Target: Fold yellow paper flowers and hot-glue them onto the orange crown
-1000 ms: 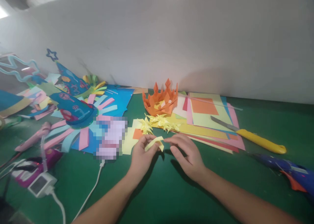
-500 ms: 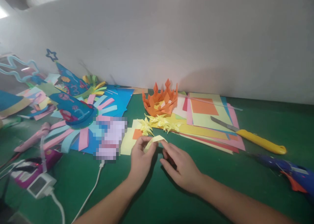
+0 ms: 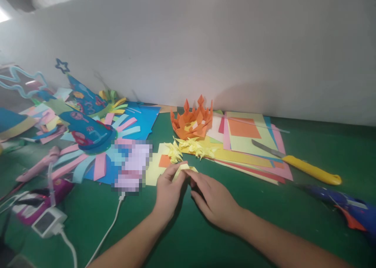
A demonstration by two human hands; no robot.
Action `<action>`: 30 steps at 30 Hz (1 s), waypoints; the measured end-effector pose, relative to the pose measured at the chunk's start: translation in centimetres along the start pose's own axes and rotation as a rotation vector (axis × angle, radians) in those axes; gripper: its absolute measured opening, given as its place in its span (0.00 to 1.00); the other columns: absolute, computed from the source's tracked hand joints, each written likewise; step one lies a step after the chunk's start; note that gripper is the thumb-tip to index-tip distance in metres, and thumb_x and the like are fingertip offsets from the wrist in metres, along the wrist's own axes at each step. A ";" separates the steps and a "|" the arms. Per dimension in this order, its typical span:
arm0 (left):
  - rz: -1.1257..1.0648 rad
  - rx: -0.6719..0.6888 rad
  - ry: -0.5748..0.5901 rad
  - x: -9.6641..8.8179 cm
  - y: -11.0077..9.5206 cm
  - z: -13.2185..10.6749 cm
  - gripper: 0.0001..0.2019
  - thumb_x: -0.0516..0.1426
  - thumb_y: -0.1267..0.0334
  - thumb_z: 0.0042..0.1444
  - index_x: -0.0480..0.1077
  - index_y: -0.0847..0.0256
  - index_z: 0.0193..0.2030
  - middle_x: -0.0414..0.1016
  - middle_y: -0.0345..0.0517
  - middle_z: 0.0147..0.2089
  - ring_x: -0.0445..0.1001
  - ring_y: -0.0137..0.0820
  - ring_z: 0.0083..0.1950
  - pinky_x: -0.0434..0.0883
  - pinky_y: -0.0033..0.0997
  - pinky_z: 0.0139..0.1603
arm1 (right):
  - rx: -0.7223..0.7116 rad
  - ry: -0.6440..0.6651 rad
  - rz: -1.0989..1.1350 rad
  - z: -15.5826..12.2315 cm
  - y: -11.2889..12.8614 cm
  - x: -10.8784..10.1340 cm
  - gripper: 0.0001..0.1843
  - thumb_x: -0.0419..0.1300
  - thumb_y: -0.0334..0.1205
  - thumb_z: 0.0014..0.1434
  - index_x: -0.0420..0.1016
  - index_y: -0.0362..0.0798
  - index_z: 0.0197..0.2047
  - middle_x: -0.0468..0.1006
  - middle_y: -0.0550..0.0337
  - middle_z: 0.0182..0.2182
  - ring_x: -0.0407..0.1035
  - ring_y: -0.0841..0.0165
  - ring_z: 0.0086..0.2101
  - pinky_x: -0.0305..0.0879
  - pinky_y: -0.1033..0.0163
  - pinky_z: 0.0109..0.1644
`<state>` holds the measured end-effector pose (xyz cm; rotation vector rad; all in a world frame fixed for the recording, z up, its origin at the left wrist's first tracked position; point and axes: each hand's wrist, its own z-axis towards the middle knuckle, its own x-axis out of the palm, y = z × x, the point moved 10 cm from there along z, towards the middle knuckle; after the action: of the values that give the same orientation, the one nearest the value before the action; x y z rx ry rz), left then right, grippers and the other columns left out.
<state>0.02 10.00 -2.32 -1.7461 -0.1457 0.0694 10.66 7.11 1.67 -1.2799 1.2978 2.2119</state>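
A small folded piece of pale yellow paper (image 3: 184, 167) is held up between my two hands over the green table. My left hand (image 3: 169, 189) pinches its left side between thumb and fingers. On the right side, the fingertips of my right hand (image 3: 216, 197) press against the paper, with the other fingers curled underneath. Just beyond lie several yellow folded-paper shapes (image 3: 195, 146) with pointed tips. Behind those stands an orange folded-paper crown (image 3: 192, 123). The fingers partly hide the piece I hold.
Stacked coloured paper (image 3: 249, 142) lies right of the crown, with a yellow-handled knife (image 3: 311, 168) across it. A blue glue gun (image 3: 346, 205) rests at the right. Decorated blue paper cones (image 3: 88, 129), a pink glue gun (image 3: 41, 166) and a white cable (image 3: 110, 225) are on the left.
My right fingers have moved left and closed in on the folded yellow paper, which now looks more compact. My left hand has barely moved.
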 end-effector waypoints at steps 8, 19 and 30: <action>-0.118 -0.093 0.010 0.4 0.7 -0.2 0.15 0.61 0.59 0.46 0.76 0.61 0.41 0.78 0.46 0.41 0.73 0.34 0.43 0.66 0.33 0.49 | 0.043 -0.013 0.025 0.2 -0.1 -0.3 0.22 0.46 0.31 0.60 0.57 0.42 0.58 0.73 0.46 0.45 0.68 0.61 0.44 0.67 0.54 0.45; -0.356 -0.240 0.053 1.4 1.2 -0.6 0.18 0.63 0.60 0.44 0.73 0.61 0.43 0.74 0.39 0.31 0.70 0.23 0.31 0.65 0.23 0.36 | -0.055 -0.037 -0.242 -0.2 0.3 0.6 0.24 0.44 0.31 0.61 0.54 0.40 0.61 0.74 0.47 0.39 0.67 0.60 0.36 0.64 0.55 0.37; -0.408 -0.265 0.065 1.6 1.4 -0.3 0.16 0.64 0.57 0.45 0.72 0.62 0.39 0.75 0.42 0.35 0.73 0.26 0.38 0.67 0.27 0.45 | -0.026 -0.193 -0.015 -0.4 0.4 -1.7 0.12 0.48 0.29 0.59 0.63 0.48 0.46 0.71 0.54 0.37 0.65 0.64 0.35 0.63 0.60 0.37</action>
<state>1.68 9.65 -3.64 -1.9454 -0.4773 -0.3168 11.62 6.93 3.21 -1.0505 1.1867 2.2837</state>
